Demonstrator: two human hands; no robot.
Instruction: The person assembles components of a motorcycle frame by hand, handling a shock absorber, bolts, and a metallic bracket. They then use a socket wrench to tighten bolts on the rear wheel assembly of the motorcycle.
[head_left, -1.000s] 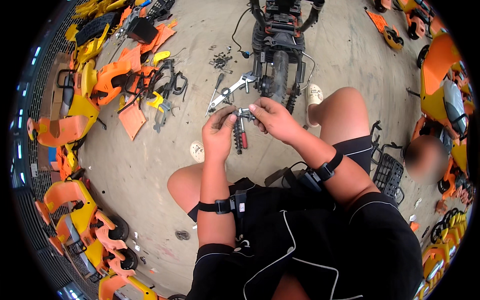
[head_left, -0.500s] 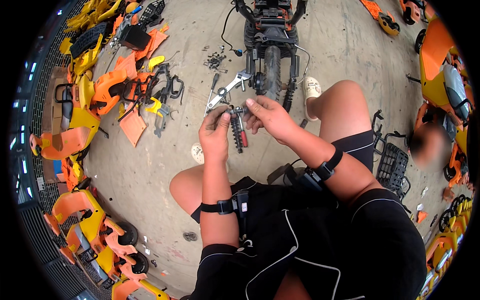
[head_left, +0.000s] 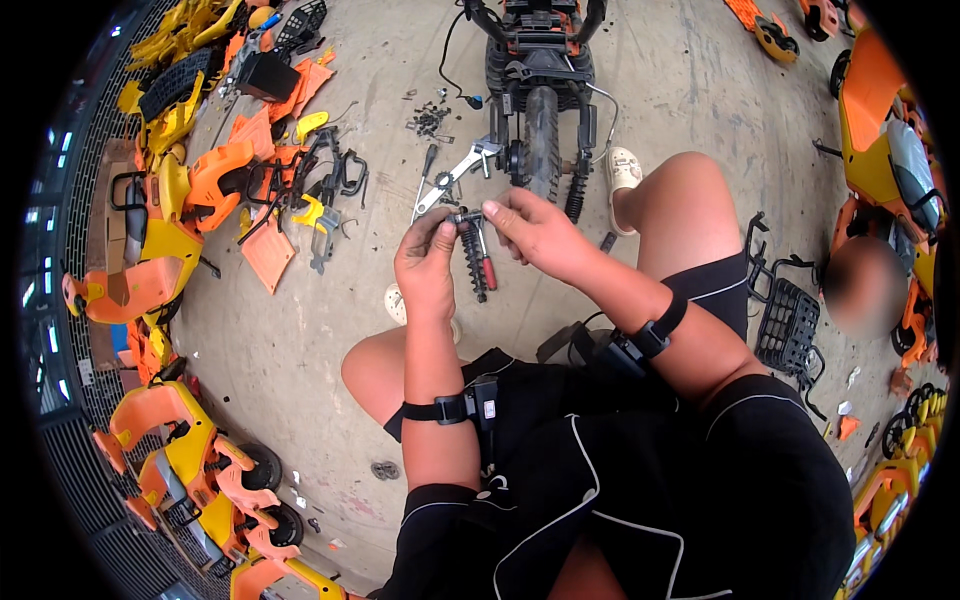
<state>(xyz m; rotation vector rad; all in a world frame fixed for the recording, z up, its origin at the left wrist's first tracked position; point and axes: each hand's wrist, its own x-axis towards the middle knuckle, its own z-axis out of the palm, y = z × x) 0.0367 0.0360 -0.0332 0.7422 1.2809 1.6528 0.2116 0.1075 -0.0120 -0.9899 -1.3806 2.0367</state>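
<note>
In front of me, my left hand [head_left: 427,252] and my right hand [head_left: 537,230] are closed on opposite ends of a small dark metal bolt-like part [head_left: 468,217], held level between the fingertips. Just below it shows a black coil-spring shock absorber [head_left: 473,265]; whether it touches the part or lies on the floor I cannot tell. Beside the spring is a red-handled screwdriver [head_left: 488,272], its tip end partly hidden by my fingers. Beyond my hands a silver wrench [head_left: 450,185] lies on the floor, next to a dark-handled screwdriver [head_left: 427,170].
A partly stripped scooter with its wheel [head_left: 542,145] toward me stands ahead. Small black screws [head_left: 430,120] are scattered left of it. Orange and yellow panels [head_left: 265,255] lie at left, near several scooters [head_left: 165,430]. A black basket [head_left: 785,320] sits at right.
My right hand has shifted slightly left, and its fingers are now closer together at the part's end. My left hand keeps its hold, almost unmoved.
</note>
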